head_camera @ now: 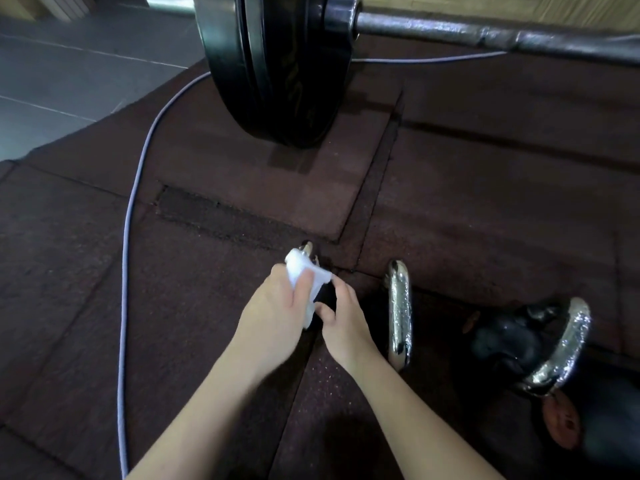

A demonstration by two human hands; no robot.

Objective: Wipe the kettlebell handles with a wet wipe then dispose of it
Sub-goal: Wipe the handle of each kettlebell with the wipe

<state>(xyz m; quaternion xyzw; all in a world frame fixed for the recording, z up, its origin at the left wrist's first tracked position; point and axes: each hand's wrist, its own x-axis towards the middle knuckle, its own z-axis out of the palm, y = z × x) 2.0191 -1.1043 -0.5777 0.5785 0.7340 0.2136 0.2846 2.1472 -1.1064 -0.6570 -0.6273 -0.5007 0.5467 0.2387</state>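
Observation:
Three black kettlebells with shiny chrome handles stand in a row on the dark rubber floor. My left hand (277,306) presses a white wet wipe (306,275) around the handle of the left kettlebell (308,249), which is mostly hidden by my hands. My right hand (341,313) rests against that kettlebell's black body, fingers curled on it. The middle kettlebell's handle (400,313) stands upright just right of my right hand. The right kettlebell (519,344) leans with its handle (568,344) tilted to the right.
A barbell with large black weight plates (277,64) rests on the floor mat ahead, its steel bar (485,31) running to the right. A pale cable (131,216) curves across the mat on the left. Grey tiled floor (69,74) lies beyond the mat at upper left.

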